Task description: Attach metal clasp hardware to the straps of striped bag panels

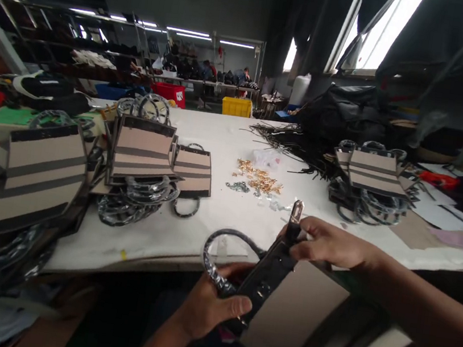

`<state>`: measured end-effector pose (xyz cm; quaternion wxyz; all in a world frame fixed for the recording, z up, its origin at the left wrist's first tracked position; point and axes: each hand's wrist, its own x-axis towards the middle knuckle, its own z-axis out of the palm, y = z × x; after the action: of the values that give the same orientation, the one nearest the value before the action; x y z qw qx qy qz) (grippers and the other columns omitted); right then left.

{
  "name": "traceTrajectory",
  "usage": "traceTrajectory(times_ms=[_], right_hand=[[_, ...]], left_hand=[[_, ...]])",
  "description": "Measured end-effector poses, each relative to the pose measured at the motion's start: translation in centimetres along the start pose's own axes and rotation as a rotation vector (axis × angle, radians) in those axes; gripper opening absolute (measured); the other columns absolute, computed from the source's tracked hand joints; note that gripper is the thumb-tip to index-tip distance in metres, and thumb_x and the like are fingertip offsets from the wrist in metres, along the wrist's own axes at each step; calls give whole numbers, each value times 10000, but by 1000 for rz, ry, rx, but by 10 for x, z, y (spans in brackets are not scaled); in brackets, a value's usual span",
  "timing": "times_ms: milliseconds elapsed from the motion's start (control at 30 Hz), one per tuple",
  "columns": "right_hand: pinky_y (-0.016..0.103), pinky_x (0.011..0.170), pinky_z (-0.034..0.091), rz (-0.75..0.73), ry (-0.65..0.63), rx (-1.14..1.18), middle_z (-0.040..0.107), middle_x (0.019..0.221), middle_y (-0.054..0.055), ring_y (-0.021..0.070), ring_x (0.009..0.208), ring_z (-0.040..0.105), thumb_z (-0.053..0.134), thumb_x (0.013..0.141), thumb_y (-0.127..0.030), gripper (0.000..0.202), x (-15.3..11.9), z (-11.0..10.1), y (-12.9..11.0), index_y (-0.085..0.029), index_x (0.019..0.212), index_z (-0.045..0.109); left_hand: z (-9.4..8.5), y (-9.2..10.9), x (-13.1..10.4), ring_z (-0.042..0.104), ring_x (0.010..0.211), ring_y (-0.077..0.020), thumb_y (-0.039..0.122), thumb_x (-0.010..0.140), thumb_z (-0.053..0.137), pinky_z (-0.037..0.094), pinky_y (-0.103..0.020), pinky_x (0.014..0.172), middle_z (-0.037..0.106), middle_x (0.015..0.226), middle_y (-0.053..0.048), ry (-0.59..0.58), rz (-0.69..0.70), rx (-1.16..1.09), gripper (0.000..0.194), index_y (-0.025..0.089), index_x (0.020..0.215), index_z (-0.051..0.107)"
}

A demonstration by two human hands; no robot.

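A beige bag panel (301, 315) with dark stripes and a black top band (265, 282) is held at a tilt between my two hands. My left hand (213, 300) is closed on one end of the band, its thumb lying on the black face. A plastic-wrapped round handle (227, 235) loops out beside that hand. My right hand (320, 243) pinches the band's far end, fingertips pressed together. Just past those fingers, a shiny metal fitting (297, 210) sticks up. Small metal studs show on the band. The panel's lower part runs toward my body.
Stacks of similar bag panels (142, 152) with wrapped handles lie left on the white table (219, 137), and another stack (376, 171) on the right. Gold metal pieces (263, 179) and silver ones (238, 186) lie mid-table. Black strips (296, 142) spread behind.
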<state>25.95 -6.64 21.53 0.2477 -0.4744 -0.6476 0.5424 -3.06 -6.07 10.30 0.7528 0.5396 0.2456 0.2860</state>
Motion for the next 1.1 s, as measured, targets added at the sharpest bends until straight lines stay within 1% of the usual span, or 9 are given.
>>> traceTrajectory(times_ms=[133, 267, 400, 467, 533, 667, 767, 900, 1100], right_hand=[[341, 860, 569, 69, -26, -72, 804, 931, 31, 249, 887, 722, 729, 813, -374, 276, 36, 6, 38, -171, 961, 844], [349, 890, 544, 101, -58, -161, 803, 972, 26, 268, 950, 720, 705, 828, -398, 299, 76, -1, 60, -176, 983, 832], [316, 785, 514, 144, -51, -396, 786, 896, 32, 260, 893, 709, 704, 826, -434, 310, 116, -5, 84, -173, 949, 818], [323, 747, 496, 178, 15, -526, 774, 863, 47, 255, 838, 696, 704, 842, -475, 337, 130, -2, 96, -177, 954, 812], [336, 751, 494, 186, 167, -562, 773, 892, 67, 249, 827, 691, 700, 871, -511, 375, 136, 3, 105, -184, 1024, 802], [317, 698, 506, 18, 613, -213, 729, 873, 48, 190, 737, 661, 685, 933, -526, 353, 125, 18, 103, -206, 1067, 748], [287, 576, 481, -200, 859, 242, 600, 684, -15, 142, 583, 563, 755, 901, -503, 314, 112, 37, 93, -213, 823, 663], [261, 478, 398, -347, 898, 726, 412, 564, -69, 88, 450, 409, 731, 924, -436, 427, 108, 70, 92, -207, 639, 511], [254, 459, 352, -317, 913, 872, 372, 550, -74, 76, 431, 377, 691, 938, -371, 403, 116, 96, 114, -194, 624, 511]], left_hand=[[-4, -49, -1, 734, 1025, -333, 533, 769, 871, 575, -397, 891, 806, 1085, -115, 160, -114, 80, 526, 180, 1154, 810], [-1, -83, 10, 740, 847, -290, 587, 805, 819, 567, -368, 782, 803, 937, -122, 242, -162, -103, 496, 142, 1023, 828], [1, -108, 23, 723, 726, -246, 548, 739, 878, 567, -348, 739, 781, 817, -107, 440, -228, -286, 480, 115, 938, 817], [0, -116, 28, 734, 753, -249, 513, 718, 899, 574, -343, 755, 789, 831, -109, 526, -238, -340, 462, 114, 935, 817], [-2, -120, 32, 756, 833, -270, 480, 724, 899, 584, -349, 791, 807, 903, -121, 572, -223, -406, 459, 117, 994, 822], [-4, -122, 43, 773, 818, -289, 449, 729, 898, 599, -362, 765, 815, 899, -135, 591, -234, -480, 452, 103, 1009, 823], [0, -119, 51, 772, 777, -288, 448, 742, 886, 597, -358, 731, 813, 870, -136, 630, -253, -489, 431, 90, 974, 818], [8, -113, 57, 776, 817, -303, 416, 736, 885, 601, -377, 765, 815, 894, -137, 687, -281, -563, 423, 88, 993, 815], [9, -107, 58, 773, 787, -298, 416, 695, 903, 589, -357, 726, 806, 848, -124, 716, -354, -584, 418, 94, 943, 805]])
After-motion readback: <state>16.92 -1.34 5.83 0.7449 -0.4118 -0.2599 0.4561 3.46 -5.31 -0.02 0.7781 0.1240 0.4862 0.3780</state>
